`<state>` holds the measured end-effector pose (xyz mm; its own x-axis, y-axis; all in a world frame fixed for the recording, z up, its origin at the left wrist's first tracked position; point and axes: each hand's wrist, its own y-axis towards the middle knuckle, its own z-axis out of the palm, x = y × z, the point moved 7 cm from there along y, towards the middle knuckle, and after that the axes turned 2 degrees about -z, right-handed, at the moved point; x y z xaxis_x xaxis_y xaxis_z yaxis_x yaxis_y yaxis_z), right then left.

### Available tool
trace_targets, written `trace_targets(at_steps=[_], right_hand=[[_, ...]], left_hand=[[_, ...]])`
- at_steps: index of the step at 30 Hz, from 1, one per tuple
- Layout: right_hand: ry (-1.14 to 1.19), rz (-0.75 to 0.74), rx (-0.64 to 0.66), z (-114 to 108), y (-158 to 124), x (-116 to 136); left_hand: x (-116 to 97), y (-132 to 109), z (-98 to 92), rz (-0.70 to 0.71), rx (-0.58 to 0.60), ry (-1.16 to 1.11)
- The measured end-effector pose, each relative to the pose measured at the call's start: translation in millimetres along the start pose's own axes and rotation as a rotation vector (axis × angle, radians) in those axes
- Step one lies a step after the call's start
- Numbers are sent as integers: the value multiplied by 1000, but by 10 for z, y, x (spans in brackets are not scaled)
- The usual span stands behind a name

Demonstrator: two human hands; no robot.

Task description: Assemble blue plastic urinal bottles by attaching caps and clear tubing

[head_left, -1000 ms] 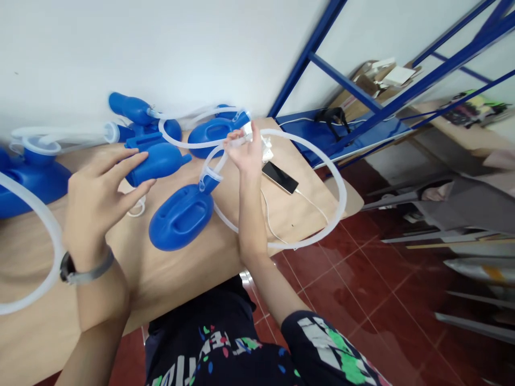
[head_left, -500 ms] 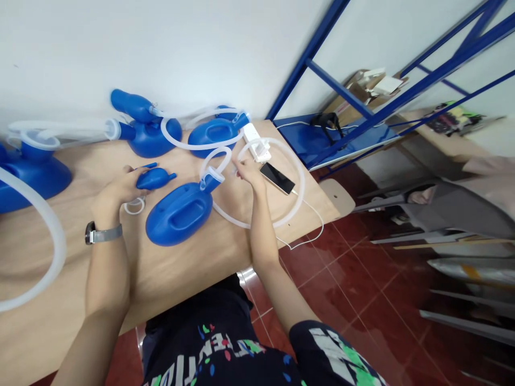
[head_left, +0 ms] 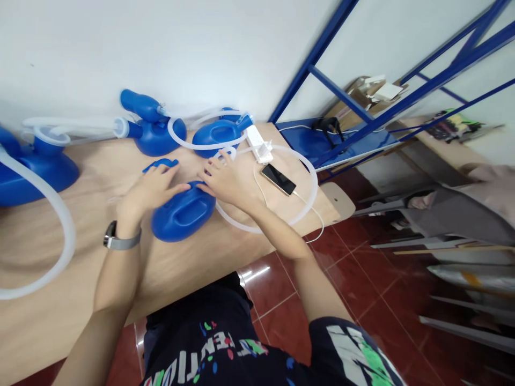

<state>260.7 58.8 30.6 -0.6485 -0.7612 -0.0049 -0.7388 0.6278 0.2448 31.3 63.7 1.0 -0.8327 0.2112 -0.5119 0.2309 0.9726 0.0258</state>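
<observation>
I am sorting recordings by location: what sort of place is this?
Perhaps a dormitory room or small workroom: it has a blue frame like a bunk bed, a table holding blue bottles, and a red tiled floor.

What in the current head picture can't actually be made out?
Head view:
Nearest blue bottle: neck mostly hidden by the right hand.
Small blue piece: partly covered by the left hand.
Leftmost blue bottle: cut off by the left edge.
Colourful pile: blurred, too small.
</observation>
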Motion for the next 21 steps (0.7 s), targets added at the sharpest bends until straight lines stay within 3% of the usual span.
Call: trace_targets(at_steps=[4,7,13,18,21], right_hand=[[-68,-71,243,359,286,135],[20,-48,263,497,354,98],[449,150,10,420,355,-108],[1244,454,-316,287,291,-395],[1484,541,-419,275,268,-413]], left_hand=[[-533,-132,364,-32,178,187],[-717,-165,494,-106,181,301],[-724,-140,535,-118,207,323],[-705,-150,516,-67,267,339],[-674,-188,525,-58,270,360]])
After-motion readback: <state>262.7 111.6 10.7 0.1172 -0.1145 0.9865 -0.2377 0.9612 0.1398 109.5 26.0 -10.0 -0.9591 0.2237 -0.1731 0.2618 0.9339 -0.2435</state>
